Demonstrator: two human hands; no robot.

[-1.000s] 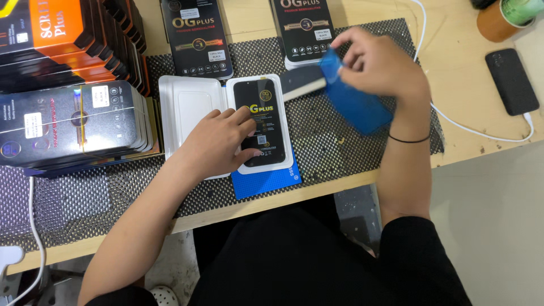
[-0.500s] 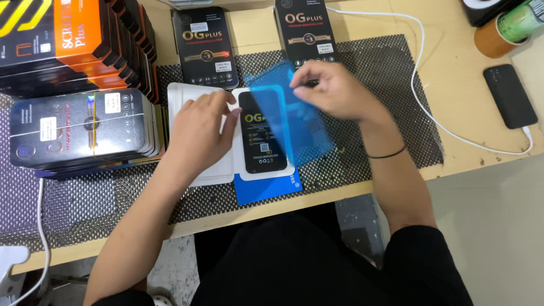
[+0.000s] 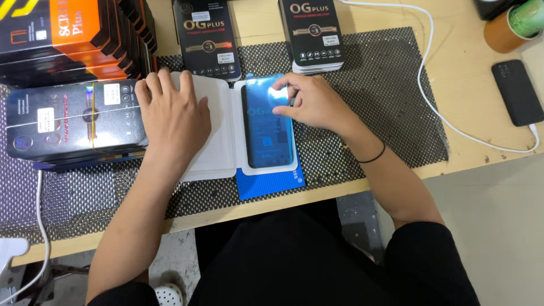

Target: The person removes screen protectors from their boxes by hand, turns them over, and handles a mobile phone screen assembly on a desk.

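A white folding case (image 3: 218, 127) lies open on the mesh mat. My left hand (image 3: 173, 116) rests flat on its left flap, fingers spread. In the right half sits a dark glass panel under a blue film sheet (image 3: 267, 127). My right hand (image 3: 309, 102) presses its fingertips on the upper right part of that blue sheet. A blue card (image 3: 269, 182) pokes out from under the case at the near edge.
Stacks of boxed screen protectors stand at the left (image 3: 71, 122) and far left (image 3: 68, 37). Two black boxes (image 3: 207, 39) (image 3: 311, 34) lie at the back. A white cable (image 3: 447, 122) runs to a black phone (image 3: 517, 90). A tape roll (image 3: 510, 25) sits at the far right.
My right hand brought the blue film down from mid-air and laid it flat over the panel. My left hand slid left from the panel onto the case's left flap.
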